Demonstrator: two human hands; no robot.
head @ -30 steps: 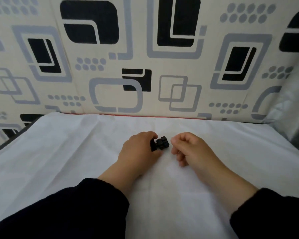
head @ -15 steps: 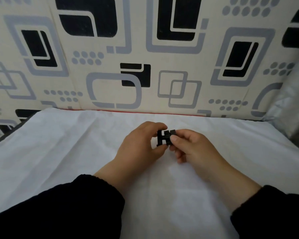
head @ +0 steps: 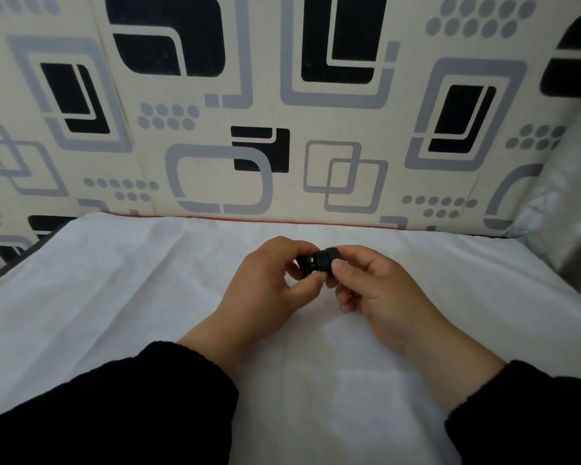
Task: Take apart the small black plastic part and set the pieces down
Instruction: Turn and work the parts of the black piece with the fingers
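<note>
Both hands on the small black plastic part, held above the desk; separation not yet done.

The left hand (head: 269, 290) pinches the left end of the small black plastic part (head: 319, 265) between thumb and curled fingers; the right hand (head: 379, 293) pinches the right end in the same manner. The part sits between the two hands, lifted clear of the white cloth (head: 114, 297) covering the desk, near its far middle. Its long axis runs roughly left to right, one end toward each hand. It appears still joined, though the seam is too small to read. Judgement: the step in hand is the pull-apart. The next move calls for a firm opposing pull or twist along that axis, then laying each piece on the cloth.
</note>
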